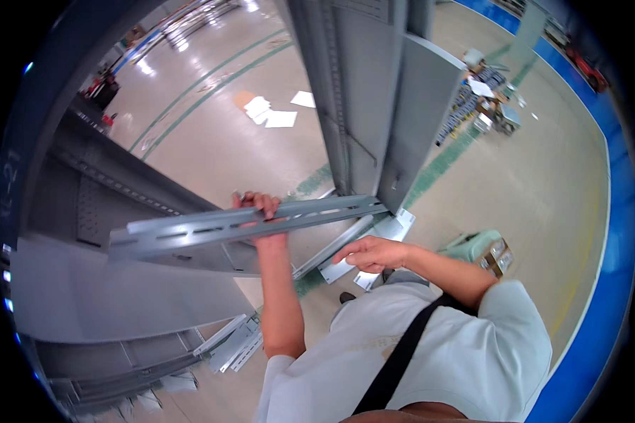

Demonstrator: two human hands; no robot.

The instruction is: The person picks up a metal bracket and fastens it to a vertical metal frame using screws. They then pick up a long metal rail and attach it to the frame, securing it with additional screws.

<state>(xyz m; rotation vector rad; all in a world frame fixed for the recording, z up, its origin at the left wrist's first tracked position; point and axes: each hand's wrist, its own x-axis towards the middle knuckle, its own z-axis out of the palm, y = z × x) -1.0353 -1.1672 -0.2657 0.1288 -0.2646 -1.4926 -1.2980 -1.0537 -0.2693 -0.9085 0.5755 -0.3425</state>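
My left hand [264, 204] is closed round a long grey slotted metal rail [219, 229], with its fingers over the upper edge. The rail lies nearly level across the opening of a grey metal cabinet frame [356, 92], and its right end meets the foot of the upright there. Blur softens its left end, near the side panel [120, 282]. Beside the rail, on the right, my right hand [374, 254] hovers with the index finger stretched out and the other fingers loosely curled. Nothing shows in it.
Flat metal plates [402, 224] lie on the floor by the upright's foot. More metal strips [236, 345] are at lower left. A green stool-like object [473, 244] with small boxes stands at right. White sheets [281, 119] and a pile of parts [466, 106] lie farther off.
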